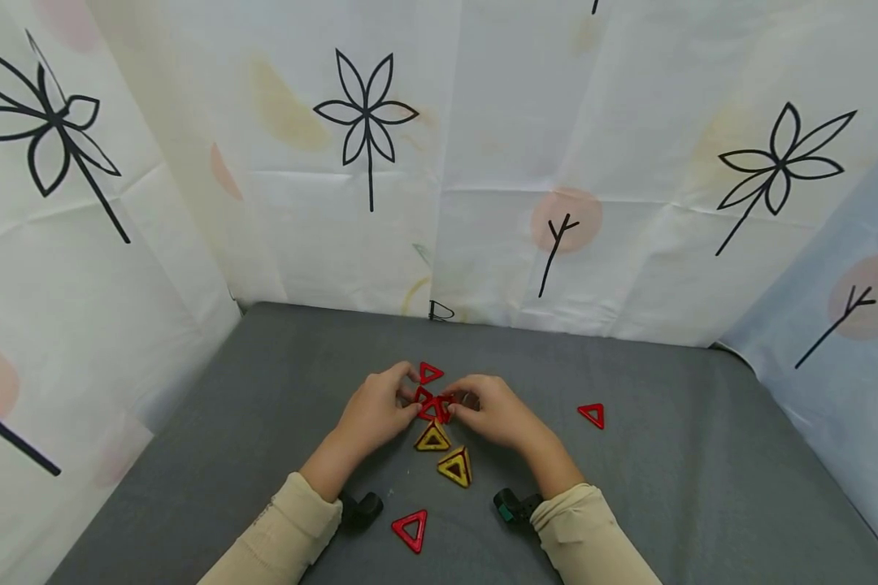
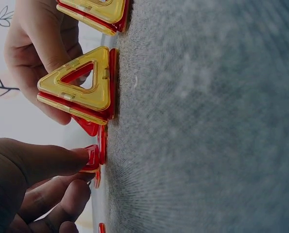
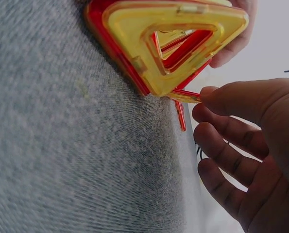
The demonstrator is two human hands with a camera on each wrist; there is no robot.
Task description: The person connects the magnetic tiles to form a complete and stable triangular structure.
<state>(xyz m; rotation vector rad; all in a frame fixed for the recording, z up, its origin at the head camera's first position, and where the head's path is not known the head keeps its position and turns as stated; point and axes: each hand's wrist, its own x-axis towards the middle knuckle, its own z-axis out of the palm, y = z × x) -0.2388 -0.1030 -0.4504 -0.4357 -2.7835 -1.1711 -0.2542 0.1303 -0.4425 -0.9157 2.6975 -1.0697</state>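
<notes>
Both hands meet over a small cluster of red triangular magnetic tiles [image 1: 432, 411] near the middle of the grey table. My left hand [image 1: 380, 410] pinches a red tile [image 2: 92, 158] between thumb and fingers at the cluster's left side. From the right, my right hand [image 1: 493, 413] pinches the edge of another tile [image 3: 189, 96], its other fingers spread loosely. Just nearer to me stands a yellow-and-red pyramid [image 1: 433, 439] built from triangular tiles. A second pyramid [image 1: 455, 467] sits slightly to its right and closer. Fingers partly hide the cluster.
One loose red triangle [image 1: 429, 373] lies just beyond the hands. Another red triangle [image 1: 592, 415] is off to the right, and a third red triangle [image 1: 410, 531] lies between the forearms. Patterned white cloth [image 1: 483, 260] walls the table's back and sides.
</notes>
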